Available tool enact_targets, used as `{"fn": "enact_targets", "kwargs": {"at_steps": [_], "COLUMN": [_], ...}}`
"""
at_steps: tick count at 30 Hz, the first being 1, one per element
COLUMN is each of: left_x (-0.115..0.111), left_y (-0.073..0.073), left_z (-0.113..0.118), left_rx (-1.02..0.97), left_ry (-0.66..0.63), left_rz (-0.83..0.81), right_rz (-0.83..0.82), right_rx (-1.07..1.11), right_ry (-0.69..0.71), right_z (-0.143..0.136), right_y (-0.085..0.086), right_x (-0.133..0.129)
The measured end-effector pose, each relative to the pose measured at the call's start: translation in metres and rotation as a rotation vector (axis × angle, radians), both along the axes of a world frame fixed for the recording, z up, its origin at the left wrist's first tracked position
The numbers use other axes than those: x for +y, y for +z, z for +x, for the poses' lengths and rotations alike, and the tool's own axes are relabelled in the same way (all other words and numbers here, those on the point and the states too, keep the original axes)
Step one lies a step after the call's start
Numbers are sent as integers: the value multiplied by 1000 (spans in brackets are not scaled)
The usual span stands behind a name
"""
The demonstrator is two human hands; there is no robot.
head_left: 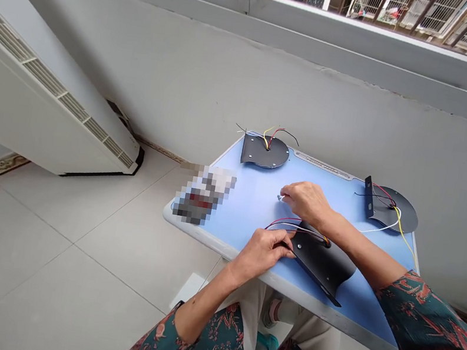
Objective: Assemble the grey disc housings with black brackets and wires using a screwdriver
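My left hand point(263, 250) grips the near left edge of a black curved metal plate point(321, 261) at the table's front edge. Red, white and other thin wires come out of a hole in this plate, and a silvery screw point(299, 246) shows on its face. Beyond the plate, my right hand point(305, 201) is closed in a pinch low over the tabletop. At its fingertips are small silvery pieces point(279, 197) that look like screws; whether they also touch the table is unclear.
On the blue table point(251, 202), a similar wired black plate point(266, 152) lies at the back left and another point(397, 211) at the right. A pixelated item point(203, 194) covers the left corner. Behind is a wall below windows; a white appliance point(50, 90) leans into view at left.
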State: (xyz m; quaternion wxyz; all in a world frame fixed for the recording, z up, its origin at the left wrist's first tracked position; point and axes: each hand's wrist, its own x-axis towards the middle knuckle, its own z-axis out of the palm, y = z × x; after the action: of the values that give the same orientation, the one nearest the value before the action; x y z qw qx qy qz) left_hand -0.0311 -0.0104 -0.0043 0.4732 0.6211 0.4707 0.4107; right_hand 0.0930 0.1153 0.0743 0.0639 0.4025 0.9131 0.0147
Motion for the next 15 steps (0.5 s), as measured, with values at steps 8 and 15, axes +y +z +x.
{"fn": "enact_targets", "kwargs": {"at_steps": [8, 15], "left_x": [1, 2], "left_y": [0, 0], "left_z": [-1, -5], "left_rx": [3, 27], "left_ry": [-12, -46], "left_rz": [20, 84], "right_rz": [17, 69], "right_rx": [-99, 295], "right_ry": [111, -13], "right_z": [-10, 19], "right_y": [-8, 15], "right_x": [1, -4]}}
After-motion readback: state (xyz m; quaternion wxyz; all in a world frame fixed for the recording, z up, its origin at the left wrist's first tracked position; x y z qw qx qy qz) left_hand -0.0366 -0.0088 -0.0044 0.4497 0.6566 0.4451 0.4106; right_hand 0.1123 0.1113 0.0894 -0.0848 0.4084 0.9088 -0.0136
